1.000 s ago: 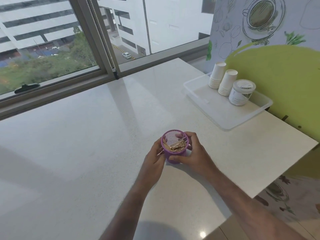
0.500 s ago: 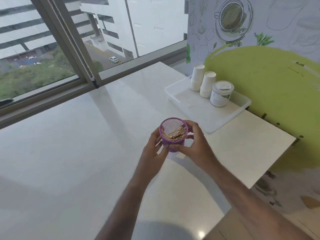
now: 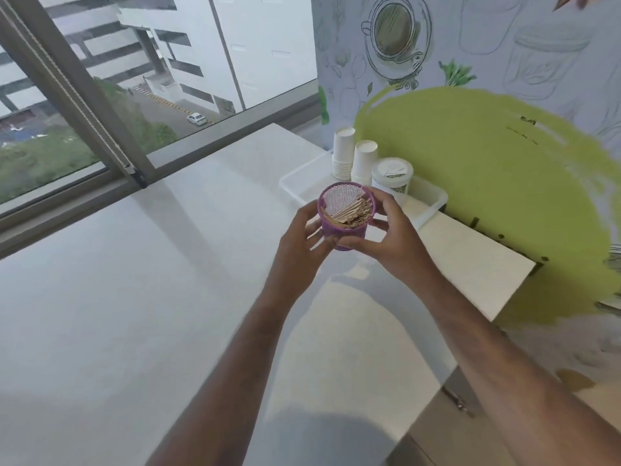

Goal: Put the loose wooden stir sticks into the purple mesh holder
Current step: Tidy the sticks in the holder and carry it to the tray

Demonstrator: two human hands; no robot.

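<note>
your left hand (image 3: 304,242) and right hand (image 3: 391,237) both grip the purple mesh holder (image 3: 346,213) above the white counter (image 3: 134,297), the wooden stir sticks (image 3: 353,211) lying inside it.

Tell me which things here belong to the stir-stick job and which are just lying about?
Job: purple mesh holder, wooden stir sticks inside it, left hand and right hand gripping it.

Lying about: two paper cup stacks, lidded tub, clear tray.
</note>
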